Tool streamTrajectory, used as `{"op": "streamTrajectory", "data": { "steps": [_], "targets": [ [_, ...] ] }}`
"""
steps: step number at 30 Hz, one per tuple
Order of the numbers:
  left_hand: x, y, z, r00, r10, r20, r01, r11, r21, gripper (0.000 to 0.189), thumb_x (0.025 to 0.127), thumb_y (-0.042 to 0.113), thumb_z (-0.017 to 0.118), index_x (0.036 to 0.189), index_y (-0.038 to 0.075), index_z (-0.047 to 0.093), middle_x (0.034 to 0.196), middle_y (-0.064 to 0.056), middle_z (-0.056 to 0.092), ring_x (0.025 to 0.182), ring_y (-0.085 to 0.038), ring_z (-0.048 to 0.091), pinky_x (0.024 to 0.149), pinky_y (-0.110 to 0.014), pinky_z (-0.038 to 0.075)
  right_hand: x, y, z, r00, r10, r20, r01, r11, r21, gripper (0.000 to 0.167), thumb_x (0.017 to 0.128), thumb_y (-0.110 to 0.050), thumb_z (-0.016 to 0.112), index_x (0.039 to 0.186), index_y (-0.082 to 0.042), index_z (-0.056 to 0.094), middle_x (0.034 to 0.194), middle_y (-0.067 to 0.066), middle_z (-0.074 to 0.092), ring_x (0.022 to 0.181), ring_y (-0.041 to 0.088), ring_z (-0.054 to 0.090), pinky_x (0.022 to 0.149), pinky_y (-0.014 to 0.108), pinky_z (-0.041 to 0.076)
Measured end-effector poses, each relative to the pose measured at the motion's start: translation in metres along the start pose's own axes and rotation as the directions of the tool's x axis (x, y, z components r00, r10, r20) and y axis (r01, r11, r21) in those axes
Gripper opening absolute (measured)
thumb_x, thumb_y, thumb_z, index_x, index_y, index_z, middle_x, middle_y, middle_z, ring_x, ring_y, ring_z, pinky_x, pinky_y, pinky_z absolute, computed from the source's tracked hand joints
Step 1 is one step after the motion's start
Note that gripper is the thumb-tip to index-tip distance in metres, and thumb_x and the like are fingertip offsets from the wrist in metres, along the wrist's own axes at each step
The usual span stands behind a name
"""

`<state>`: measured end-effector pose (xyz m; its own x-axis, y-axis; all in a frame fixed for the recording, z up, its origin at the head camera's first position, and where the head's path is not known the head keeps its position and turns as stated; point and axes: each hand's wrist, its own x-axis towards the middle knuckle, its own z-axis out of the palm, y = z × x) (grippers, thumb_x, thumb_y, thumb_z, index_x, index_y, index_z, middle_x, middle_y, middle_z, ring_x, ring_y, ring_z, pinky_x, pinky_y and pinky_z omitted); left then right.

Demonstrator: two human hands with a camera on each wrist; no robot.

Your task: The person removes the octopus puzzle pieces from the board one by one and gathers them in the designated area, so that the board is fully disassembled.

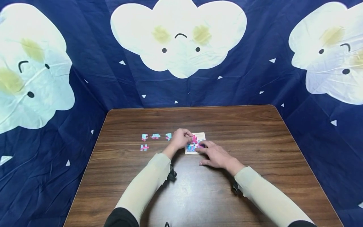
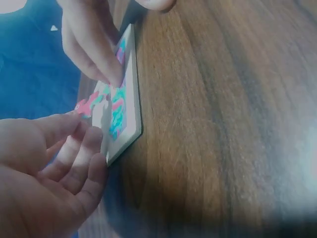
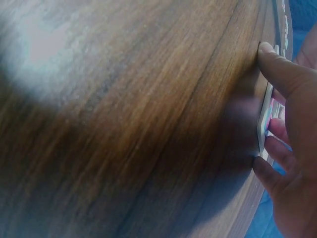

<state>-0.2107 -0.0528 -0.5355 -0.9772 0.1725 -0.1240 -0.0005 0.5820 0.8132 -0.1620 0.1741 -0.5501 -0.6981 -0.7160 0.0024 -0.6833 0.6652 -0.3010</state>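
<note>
My left hand (image 1: 180, 138) pinches a pink jigsaw piece (image 1: 194, 139) between thumb and fingertips, over the left part of a small pale puzzle tray (image 1: 201, 135). In the left wrist view that piece (image 2: 88, 105) tilts up from the tray's surface. Pink, blue and turquoise pieces (image 1: 190, 148) lie inside the tray along its near side. From the right, my right hand (image 1: 216, 156) reaches in with extended fingers, its fingertips resting on the pieces. Its thumb lies lower, beside the tray's near right corner. In the right wrist view, the hand (image 3: 302, 144) hides most of the tray.
Left of the tray lie several loose jigsaw pieces: three in a row, a left one (image 1: 144, 137), a middle one (image 1: 155, 136) and a right one (image 1: 168, 136), plus one (image 1: 144, 147) below. A brown wooden table (image 1: 241, 126) carries everything, with a blue cloud-print cloth (image 1: 187, 91) around it.
</note>
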Motion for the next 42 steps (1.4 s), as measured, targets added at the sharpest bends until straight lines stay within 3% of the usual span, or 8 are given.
{"op": "streamTrajectory", "data": {
  "steps": [4, 10, 19, 25, 34, 42],
  "targets": [
    [-0.002, -0.003, -0.002, 1.0, -0.016, 0.0, 0.016, 0.996, -0.091, 0.009, 0.087, 0.002, 0.074, 0.095, 0.006, 0.077, 0.082, -0.006, 0.076, 0.07, -0.014, 0.07, 0.067, -0.027, 0.056, -0.001, 0.001, 0.001, 1.0, 0.001, -0.013, -0.001, 1.0, 0.012, 0.063, 0.088, -0.052, 0.077, 0.143, -0.024, 0.062, 0.149, 0.012, 0.05, 0.136, 0.032, 0.05, 0.11, 0.049, 0.044],
    [-0.007, -0.007, -0.007, 0.999, -0.035, 0.035, 0.043, 0.959, -0.279, 0.012, 0.088, -0.005, 0.071, 0.099, -0.003, 0.074, 0.081, -0.012, 0.074, 0.066, -0.02, 0.072, 0.063, -0.032, 0.061, -0.005, 0.003, 0.003, 0.999, 0.025, -0.023, -0.024, 1.0, 0.016, 0.063, 0.087, -0.052, 0.077, 0.143, -0.026, 0.062, 0.149, 0.01, 0.051, 0.136, 0.032, 0.05, 0.109, 0.049, 0.045],
    [-0.025, -0.014, -0.039, 0.999, -0.043, 0.008, 0.043, 0.947, -0.318, 0.018, 0.089, -0.008, 0.068, 0.107, -0.007, 0.072, 0.087, -0.018, 0.076, 0.07, -0.023, 0.074, 0.067, -0.036, 0.062, -0.007, 0.002, 0.005, 0.999, 0.038, -0.009, -0.038, 0.999, 0.008, 0.064, 0.089, -0.054, 0.075, 0.146, -0.029, 0.059, 0.152, 0.008, 0.049, 0.139, 0.03, 0.047, 0.109, 0.05, 0.045],
    [-0.037, -0.033, -0.062, 0.997, -0.073, -0.016, 0.062, 0.923, -0.379, 0.017, 0.09, -0.006, 0.071, 0.106, -0.01, 0.072, 0.087, -0.02, 0.075, 0.069, -0.019, 0.072, 0.071, -0.04, 0.063, -0.008, 0.001, 0.004, 0.999, 0.04, -0.014, -0.04, 0.999, 0.006, 0.064, 0.089, -0.053, 0.075, 0.146, -0.029, 0.059, 0.153, 0.008, 0.048, 0.141, 0.031, 0.046, 0.11, 0.05, 0.044],
    [-0.06, -0.064, -0.094, 0.991, -0.126, -0.042, 0.104, 0.93, -0.352, 0.019, 0.09, -0.007, 0.069, 0.108, -0.014, 0.07, 0.083, -0.018, 0.075, 0.065, -0.015, 0.069, 0.061, -0.028, 0.06, -0.007, -0.001, 0.002, 0.999, 0.036, -0.007, -0.036, 0.999, 0.006, 0.065, 0.089, -0.055, 0.074, 0.146, -0.029, 0.058, 0.153, 0.007, 0.048, 0.141, 0.031, 0.046, 0.11, 0.05, 0.045],
    [-0.071, -0.079, -0.112, 0.983, -0.154, -0.103, 0.135, 0.976, -0.169, 0.014, 0.09, -0.005, 0.071, 0.103, -0.009, 0.074, 0.085, -0.018, 0.075, 0.064, -0.016, 0.07, 0.062, -0.034, 0.061, -0.004, -0.003, 0.003, 1.0, 0.028, -0.013, -0.028, 1.0, 0.011, 0.064, 0.089, -0.054, 0.074, 0.146, -0.029, 0.058, 0.153, 0.007, 0.047, 0.141, 0.031, 0.045, 0.109, 0.052, 0.045]
  ]
}}
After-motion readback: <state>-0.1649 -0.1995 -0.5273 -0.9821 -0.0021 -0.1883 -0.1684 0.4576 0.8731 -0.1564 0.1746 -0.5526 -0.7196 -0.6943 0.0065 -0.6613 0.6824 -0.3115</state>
